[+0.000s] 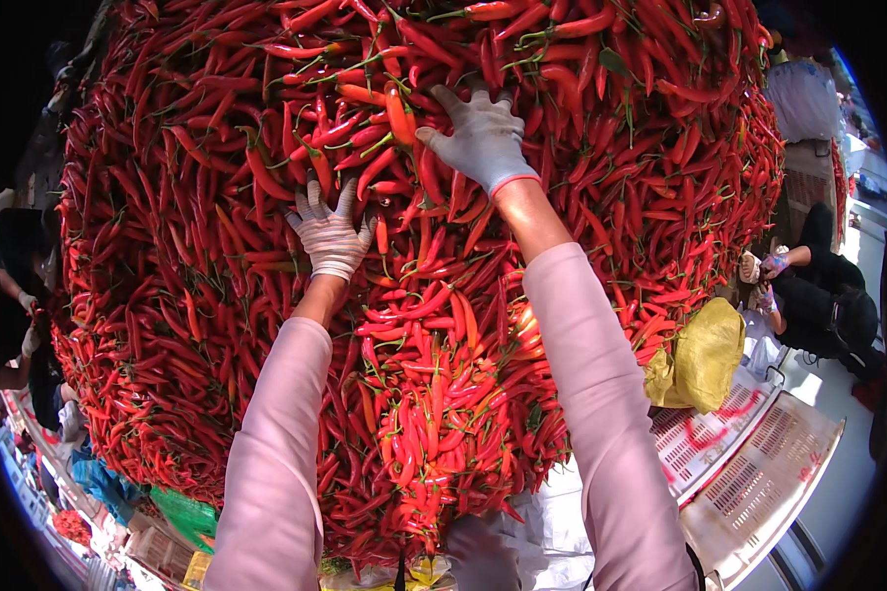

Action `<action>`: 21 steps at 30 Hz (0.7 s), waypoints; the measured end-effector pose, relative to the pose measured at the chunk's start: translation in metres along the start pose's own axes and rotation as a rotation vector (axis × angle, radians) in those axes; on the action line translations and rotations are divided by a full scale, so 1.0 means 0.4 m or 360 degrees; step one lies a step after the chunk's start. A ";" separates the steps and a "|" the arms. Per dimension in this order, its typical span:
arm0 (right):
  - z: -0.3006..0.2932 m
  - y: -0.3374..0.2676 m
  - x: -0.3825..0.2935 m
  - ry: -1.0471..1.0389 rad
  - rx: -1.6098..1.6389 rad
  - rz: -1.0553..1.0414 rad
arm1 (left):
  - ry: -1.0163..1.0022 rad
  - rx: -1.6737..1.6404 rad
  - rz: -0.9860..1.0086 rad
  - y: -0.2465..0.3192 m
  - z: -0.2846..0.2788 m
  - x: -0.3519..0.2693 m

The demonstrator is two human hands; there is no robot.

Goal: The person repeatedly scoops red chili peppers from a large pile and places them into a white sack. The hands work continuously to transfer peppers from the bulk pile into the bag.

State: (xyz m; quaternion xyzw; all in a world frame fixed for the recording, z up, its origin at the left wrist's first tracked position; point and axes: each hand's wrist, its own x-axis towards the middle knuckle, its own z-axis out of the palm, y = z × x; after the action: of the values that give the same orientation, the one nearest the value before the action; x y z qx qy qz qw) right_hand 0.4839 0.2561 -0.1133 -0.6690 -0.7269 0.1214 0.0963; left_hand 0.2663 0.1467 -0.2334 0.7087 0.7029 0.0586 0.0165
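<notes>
A very large heap of red chili peppers (192, 295) with green stems fills most of the view. My left hand (332, 229), in a striped knitted glove, rests on the heap left of the middle, its fingers spread among the peppers. Farther up and to the right lies my right hand (477, 137), in a grey glove with a red cuff edge. Its fingers are apart, and the fingertips reach in between peppers. An orange-red pepper (397, 114) lies just left of it. Neither hand is closed around a pepper.
At the lower right are a yellow sack (709, 354) and white plastic crates (761, 458) with red marks. Gloved people are beside the heap, one at the right (828, 288), one at the left edge (15, 295). White sheeting (554, 532) and green netting (185, 517) lie below.
</notes>
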 end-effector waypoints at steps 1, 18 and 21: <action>0.024 -0.020 -0.001 -0.0190 0.0042 0.0082 | -0.0008 -0.0004 -0.0006 0.000 0.000 0.002; -0.331 0.221 -0.232 -0.0448 0.0075 -0.0098 | -0.0025 -0.0145 -0.0020 -0.006 -0.010 0.000; -0.400 0.275 0.056 0.0406 -0.0398 -0.0199 | -0.0059 -0.0152 -0.0034 -0.008 -0.007 -0.001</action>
State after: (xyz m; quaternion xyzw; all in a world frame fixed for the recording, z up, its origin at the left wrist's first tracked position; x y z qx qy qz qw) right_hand 0.6347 0.2943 0.0050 -0.6392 -0.7585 -0.0619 0.1111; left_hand 0.2629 0.1460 -0.2309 0.7007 0.7062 0.0787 0.0642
